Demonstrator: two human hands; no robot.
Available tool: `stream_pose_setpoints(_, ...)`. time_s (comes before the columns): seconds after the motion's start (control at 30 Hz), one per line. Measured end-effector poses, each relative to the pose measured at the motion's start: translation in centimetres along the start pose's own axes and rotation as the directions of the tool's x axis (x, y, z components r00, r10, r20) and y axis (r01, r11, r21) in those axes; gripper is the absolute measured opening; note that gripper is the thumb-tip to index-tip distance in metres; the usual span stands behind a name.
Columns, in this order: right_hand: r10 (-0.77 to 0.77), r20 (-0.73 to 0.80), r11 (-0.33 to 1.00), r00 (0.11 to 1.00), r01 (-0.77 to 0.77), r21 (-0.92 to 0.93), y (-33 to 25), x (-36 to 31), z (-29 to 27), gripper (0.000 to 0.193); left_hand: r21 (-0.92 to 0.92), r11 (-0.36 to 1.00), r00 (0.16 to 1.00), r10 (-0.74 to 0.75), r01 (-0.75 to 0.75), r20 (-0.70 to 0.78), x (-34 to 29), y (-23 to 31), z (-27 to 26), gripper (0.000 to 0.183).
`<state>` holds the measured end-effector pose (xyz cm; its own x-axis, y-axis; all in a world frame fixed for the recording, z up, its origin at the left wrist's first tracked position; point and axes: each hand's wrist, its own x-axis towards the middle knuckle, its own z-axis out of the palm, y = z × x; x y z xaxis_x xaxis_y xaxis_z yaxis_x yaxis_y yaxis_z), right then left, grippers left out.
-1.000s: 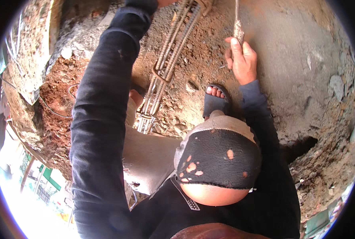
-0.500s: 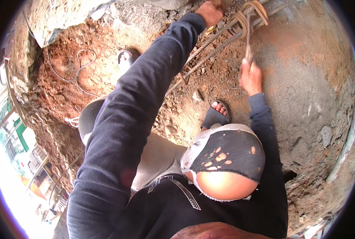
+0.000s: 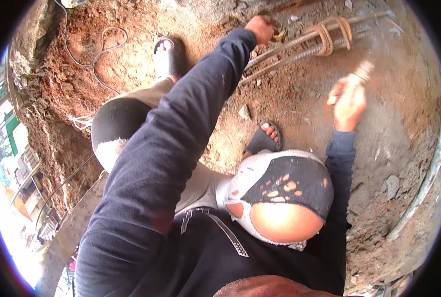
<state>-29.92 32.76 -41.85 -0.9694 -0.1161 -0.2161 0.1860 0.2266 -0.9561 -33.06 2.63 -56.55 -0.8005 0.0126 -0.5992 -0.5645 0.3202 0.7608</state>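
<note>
My left hand [image 3: 261,29] is closed beside the far side of a pair of steel reinforcing bars [image 3: 285,48]. Whatever its fingers hold is hidden. Several rusty, bent rod rings [image 3: 325,39] are bunched around the bars. To the right of the bars, my right hand [image 3: 348,103] is closed around a slim rod-like tool [image 3: 364,71], smeared by motion; it is apart from the rings.
Two sandalled feet stand on the soil, the left sandal [image 3: 170,57] farther off and the right sandal [image 3: 264,138] nearer. A thin cable [image 3: 95,62] loops over the reddish earth at left. A grey stone [image 3: 244,112] lies near the bars.
My right hand has swung right and toward me, taking the tool off the rings. The bars and rings appear shifted right in the view, which has itself moved. My left hand stays closed.
</note>
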Motion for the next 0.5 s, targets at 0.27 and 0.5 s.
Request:
stream_pose_setpoints(0.27, 0.143, 0.067, 0.929, 0.987, -0.111, -0.353, -3.4, 5.3, -3.8, 0.045, 0.411, 0.912, 0.98, 0.082, 0.0, -0.183, -1.1, 2.6, -0.1, 0.032)
stream_pose_setpoints(0.5, 0.002, 0.441, 0.667, 0.898, 0.328, -0.67, 2.5, 4.3, -2.6, 0.038, 0.378, 0.923, 0.996, -0.059, 0.077, -0.059, -1.5, 2.9, 1.1, 0.037)
